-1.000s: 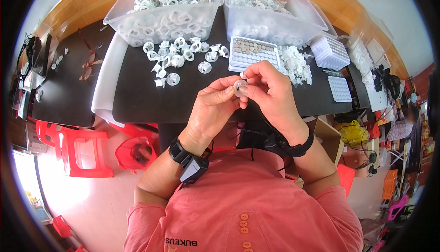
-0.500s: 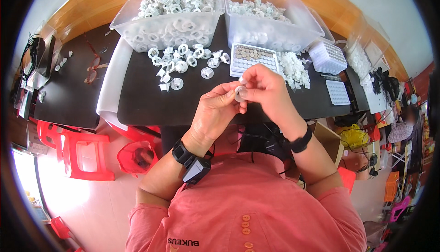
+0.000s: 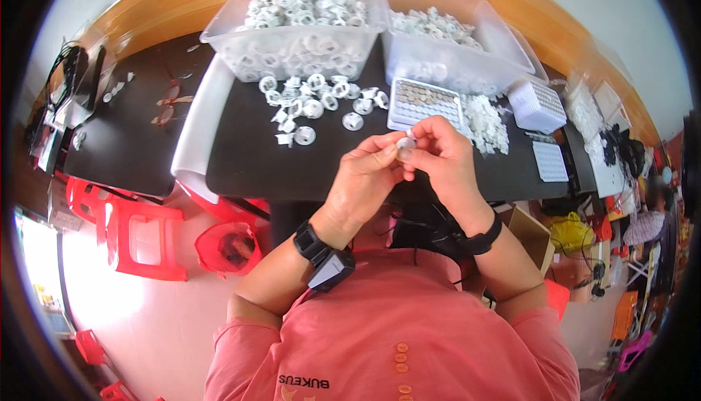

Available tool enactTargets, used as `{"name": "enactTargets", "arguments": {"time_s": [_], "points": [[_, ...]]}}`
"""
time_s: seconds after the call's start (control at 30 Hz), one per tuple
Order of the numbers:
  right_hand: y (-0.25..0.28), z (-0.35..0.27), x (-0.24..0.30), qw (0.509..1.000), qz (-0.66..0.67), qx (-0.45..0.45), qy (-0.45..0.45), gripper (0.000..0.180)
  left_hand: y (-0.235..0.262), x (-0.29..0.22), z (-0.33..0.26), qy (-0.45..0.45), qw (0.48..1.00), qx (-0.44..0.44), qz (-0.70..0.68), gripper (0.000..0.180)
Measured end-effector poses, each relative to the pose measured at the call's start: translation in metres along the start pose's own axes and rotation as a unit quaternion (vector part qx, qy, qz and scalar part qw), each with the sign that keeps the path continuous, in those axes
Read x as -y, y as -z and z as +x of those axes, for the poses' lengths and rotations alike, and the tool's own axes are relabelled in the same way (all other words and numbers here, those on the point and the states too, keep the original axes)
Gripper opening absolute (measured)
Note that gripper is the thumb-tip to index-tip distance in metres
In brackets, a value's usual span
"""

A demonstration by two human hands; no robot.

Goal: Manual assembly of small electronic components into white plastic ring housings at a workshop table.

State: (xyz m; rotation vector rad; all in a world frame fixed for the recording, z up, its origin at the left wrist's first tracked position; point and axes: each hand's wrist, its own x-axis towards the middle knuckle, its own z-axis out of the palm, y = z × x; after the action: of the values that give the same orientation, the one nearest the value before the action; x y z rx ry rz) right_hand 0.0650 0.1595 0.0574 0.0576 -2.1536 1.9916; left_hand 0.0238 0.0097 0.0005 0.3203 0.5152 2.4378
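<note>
A small round, pale plastic piece (image 3: 405, 145) is held over the near part of the dark table. My left hand (image 3: 365, 178) is closed, pinching it between thumb and fingers from the left. From the right, my right hand (image 3: 445, 159) is closed too, its thumb against the round piece. A small white plastic piece (image 3: 410, 134) shows at the tip of its forefinger. The fingers partly hide both pieces. Just beyond the hands lies a white tray (image 3: 409, 114) with rows of small round metallic and white parts. Beside it is a heap of small white pieces (image 3: 488, 125).
Loose white ring-shaped parts (image 3: 312, 108) lie left of the tray. Two translucent bins (image 3: 292, 54) of similar parts stand at the back. Stacked white trays (image 3: 539, 105) and a flat perforated tray (image 3: 550, 162) are at the right. Red stools (image 3: 150, 244) stand at lower left.
The whole scene has shifted slightly right in the view. The small white piece now sits closer against the round piece, and my right fingers have closed in over it.
</note>
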Motion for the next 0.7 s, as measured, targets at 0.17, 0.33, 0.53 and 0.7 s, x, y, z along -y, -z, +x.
{"name": "enactTargets", "arguments": {"time_s": [0.17, 0.33, 0.53, 0.7], "points": [[0.007, 0.013, 0.018, 0.997, -0.064, 0.042, -0.019, 0.015, -0.002, 0.0, -0.003, -0.001, 1.0, -0.024, 0.009, 0.033], [0.026, 0.048, 0.042, 0.971, -0.225, 0.008, 0.085, 0.018, -0.032, -0.03, -0.016, 0.008, 0.996, -0.042, 0.079, 0.039], [0.081, 0.152, 0.052, 0.863, -0.421, -0.207, 0.19, 0.009, -0.006, -0.046, -0.022, 0.019, 0.988, -0.081, 0.132, 0.035], [0.1, 0.173, 0.03, 0.821, -0.532, -0.182, 0.101, 0.007, -0.018, -0.036, -0.024, 0.057, 0.983, -0.09, 0.148, 0.027]]}}
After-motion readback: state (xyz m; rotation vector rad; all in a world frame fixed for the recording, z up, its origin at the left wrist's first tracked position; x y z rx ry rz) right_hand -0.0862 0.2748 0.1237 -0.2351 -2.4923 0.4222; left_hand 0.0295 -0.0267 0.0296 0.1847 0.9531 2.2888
